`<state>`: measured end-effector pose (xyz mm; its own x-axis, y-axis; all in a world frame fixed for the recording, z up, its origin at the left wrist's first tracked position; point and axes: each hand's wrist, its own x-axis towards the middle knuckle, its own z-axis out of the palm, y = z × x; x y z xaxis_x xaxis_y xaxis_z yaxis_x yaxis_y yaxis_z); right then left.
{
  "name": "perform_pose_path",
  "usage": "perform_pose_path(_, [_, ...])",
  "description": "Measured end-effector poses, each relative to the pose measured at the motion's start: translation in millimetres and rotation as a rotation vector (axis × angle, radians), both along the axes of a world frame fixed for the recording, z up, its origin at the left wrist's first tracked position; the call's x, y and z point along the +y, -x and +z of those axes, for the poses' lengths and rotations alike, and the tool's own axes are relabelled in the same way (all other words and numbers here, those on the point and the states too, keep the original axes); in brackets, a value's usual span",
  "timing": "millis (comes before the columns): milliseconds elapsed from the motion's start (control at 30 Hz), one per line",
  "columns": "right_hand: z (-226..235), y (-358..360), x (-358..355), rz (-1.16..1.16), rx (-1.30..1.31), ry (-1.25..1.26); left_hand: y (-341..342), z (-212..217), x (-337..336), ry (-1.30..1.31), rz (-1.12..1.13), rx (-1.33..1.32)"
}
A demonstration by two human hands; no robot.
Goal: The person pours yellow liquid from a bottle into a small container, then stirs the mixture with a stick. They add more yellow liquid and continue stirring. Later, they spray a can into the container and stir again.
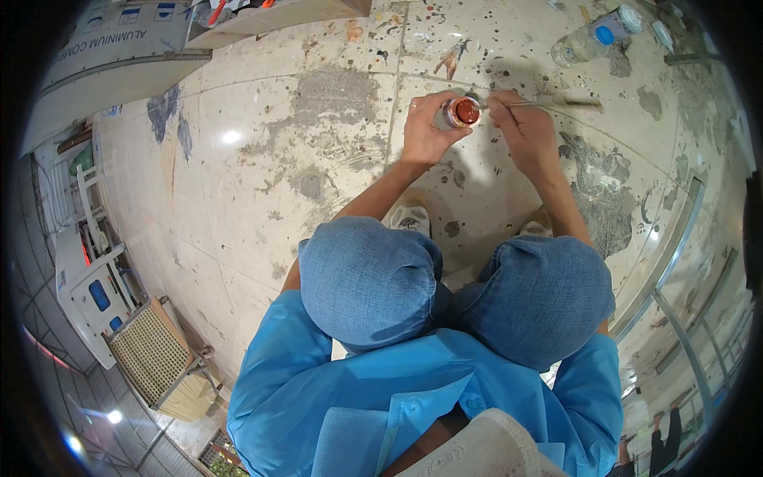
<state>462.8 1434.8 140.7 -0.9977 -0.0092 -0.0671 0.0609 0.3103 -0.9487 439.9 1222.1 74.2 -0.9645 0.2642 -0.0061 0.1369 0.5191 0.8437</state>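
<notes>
Nearest, at the bottom of the frame: blue shirt [413,397], then two denim-clad knees [453,290] drawn up in a squat, shoe tips [411,216] peeking past them on the stained tile floor [262,159]. Beyond the knees, upper middle: left hand [425,131] curled around a small jar [459,113] of reddish-brown paint, tipped so its open mouth faces up toward the camera. Just beside it, right hand [524,127] pinching a thin brush [556,103], handle pointing right, tip at the jar's rim. Best kept low over the floor, jar steady and only slightly tilted, brush dipped shallow and wiped on the rim to avoid drips. Farther, upper right: two clear plastic bottles [592,36] lying on the tiles. Upper left: flat cardboard box [111,56]; lower left: woven-front cabinet [155,350].
</notes>
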Motion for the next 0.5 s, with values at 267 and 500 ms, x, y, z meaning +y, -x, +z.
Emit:
perform_pose_path(267, [-9.2,0.1,2.3,0.017,-0.019,-0.046,-2.9,1.1,0.4,0.040,0.017,0.009])
perform_pose_path(500, [-7.8,-1.3,3.1,0.036,0.047,-0.068,-1.9,-1.4,-0.5,0.027,0.018,-0.004])
